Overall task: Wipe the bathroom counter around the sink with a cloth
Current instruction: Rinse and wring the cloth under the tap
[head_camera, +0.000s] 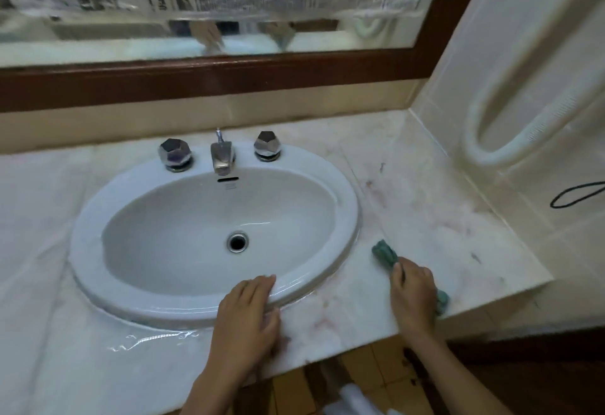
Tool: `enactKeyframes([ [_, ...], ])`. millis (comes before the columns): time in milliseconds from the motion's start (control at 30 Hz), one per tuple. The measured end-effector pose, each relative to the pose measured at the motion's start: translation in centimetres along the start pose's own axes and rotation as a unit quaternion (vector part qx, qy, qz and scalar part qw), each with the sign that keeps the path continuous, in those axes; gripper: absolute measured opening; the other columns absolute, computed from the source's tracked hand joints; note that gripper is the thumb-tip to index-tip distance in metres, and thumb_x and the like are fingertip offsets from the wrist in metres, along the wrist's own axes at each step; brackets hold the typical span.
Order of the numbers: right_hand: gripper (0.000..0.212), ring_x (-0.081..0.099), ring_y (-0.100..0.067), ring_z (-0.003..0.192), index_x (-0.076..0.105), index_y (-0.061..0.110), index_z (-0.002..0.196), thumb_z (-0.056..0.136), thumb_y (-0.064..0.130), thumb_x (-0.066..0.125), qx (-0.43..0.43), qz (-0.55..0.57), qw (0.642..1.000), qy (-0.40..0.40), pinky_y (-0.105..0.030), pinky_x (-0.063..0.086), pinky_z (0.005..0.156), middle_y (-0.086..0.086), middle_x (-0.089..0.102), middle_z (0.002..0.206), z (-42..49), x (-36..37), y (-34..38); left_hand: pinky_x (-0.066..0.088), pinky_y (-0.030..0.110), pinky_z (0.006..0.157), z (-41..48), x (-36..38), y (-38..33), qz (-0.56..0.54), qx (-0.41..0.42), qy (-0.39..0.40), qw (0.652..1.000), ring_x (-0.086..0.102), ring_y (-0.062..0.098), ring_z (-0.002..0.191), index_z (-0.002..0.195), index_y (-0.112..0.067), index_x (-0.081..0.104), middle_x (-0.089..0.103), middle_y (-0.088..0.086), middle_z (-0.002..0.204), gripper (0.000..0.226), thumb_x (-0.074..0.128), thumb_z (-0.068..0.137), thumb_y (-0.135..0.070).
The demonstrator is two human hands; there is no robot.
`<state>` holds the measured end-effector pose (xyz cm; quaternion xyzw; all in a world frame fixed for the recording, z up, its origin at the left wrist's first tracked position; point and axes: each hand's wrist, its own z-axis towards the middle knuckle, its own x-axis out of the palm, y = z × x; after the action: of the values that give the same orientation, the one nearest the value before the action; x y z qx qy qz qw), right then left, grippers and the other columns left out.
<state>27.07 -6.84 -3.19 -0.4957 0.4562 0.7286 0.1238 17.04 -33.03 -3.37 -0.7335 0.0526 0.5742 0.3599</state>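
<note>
— Teal cloth, lower right of frame, on the marble surface beside the sink; right hand, fingers curled round it.
— And the left hand?
— Fingers flat on the sink's front rim.

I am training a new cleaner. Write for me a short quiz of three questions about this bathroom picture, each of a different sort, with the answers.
1. True or false: the right hand grips the cloth on the counter, to the right of the sink.
2. The left hand lies partly on: A) the basin's drain B) the sink's front rim C) the mirror frame
3. Fill in: ____ faceted knobs flank the spout.
Key: 1 true; 2 B; 3 two.
</note>
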Motion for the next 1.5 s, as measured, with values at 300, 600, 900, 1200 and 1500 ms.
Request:
enactKeyframes([
  [300, 0.032, 0.064, -0.026, 0.067, 0.068, -0.004, 0.101, 0.097, 0.015, 0.042, 0.246, 0.409, 0.765, 0.432, -0.033, 0.049, 0.059, -0.025, 0.070, 0.086, -3.0, -2.1, 17.6, 0.026, 0.035, 0.109, 0.6, -9.0, 1.3, 0.079, 0.289, -0.099, 0.949, 0.025, 0.026, 0.145, 0.149, -0.019, 0.032, 0.024, 0.005, 0.159, 0.081, 0.055, 0.075, -0.041],
  [600, 0.023, 0.061, -0.022, 0.067, 0.050, 0.003, 0.101, 0.078, 0.001, 0.054, 0.062, 0.305, 0.613, 0.726, -0.031, 0.054, 0.065, -0.018, 0.061, 0.081, 0.1, -2.8, 22.7, 0.043, 0.028, 0.043, 6.1, -14.6, 2.8, 0.241, 0.364, -0.113, 0.893, 0.057, 0.022, 0.060, 0.101, -0.015, 0.057, 0.060, 0.000, 0.075, 0.034, 0.072, 0.071, -0.018],
  [900, 0.022, 0.045, -0.013, 0.046, 0.053, 0.014, 0.067, 0.073, 0.009, 0.073, -0.062, 0.131, 0.748, 0.648, -0.023, 0.031, 0.047, -0.003, 0.052, 0.054, 3.2, -2.9, 26.1, 0.033, 0.022, 0.036, 10.9, -21.5, 1.3, 0.369, 0.336, -0.084, 0.863, 0.049, 0.027, 0.031, 0.057, -0.013, 0.052, 0.052, 0.002, 0.043, 0.024, 0.073, 0.059, -0.026],
  [1200, 0.009, 0.053, -0.027, 0.064, 0.048, 0.014, 0.067, 0.070, 0.012, 0.056, -0.365, -0.189, 0.872, 0.267, -0.026, 0.034, 0.050, -0.004, 0.051, 0.068, 6.2, 0.9, 28.5, 0.029, 0.026, 0.047, 12.4, -18.1, 0.5, -0.025, -0.053, 0.071, 0.996, 0.043, 0.018, 0.051, 0.058, -0.015, 0.044, 0.048, 0.001, 0.058, 0.027, 0.063, 0.078, -0.017],
  [1500, 0.057, 0.054, -0.026, 0.045, 0.054, 0.020, 0.096, 0.049, 0.029, 0.084, -0.555, -0.224, 0.799, 0.052, -0.026, 0.028, 0.038, -0.004, 0.059, 0.061, 5.3, 5.3, 25.8, 0.046, 0.024, 0.051, 12.7, -17.2, 3.2, -0.142, -0.131, 0.212, 0.958, 0.056, 0.017, 0.053, 0.074, -0.014, 0.058, 0.063, 0.004, 0.067, 0.017, 0.067, 0.085, -0.024],
])
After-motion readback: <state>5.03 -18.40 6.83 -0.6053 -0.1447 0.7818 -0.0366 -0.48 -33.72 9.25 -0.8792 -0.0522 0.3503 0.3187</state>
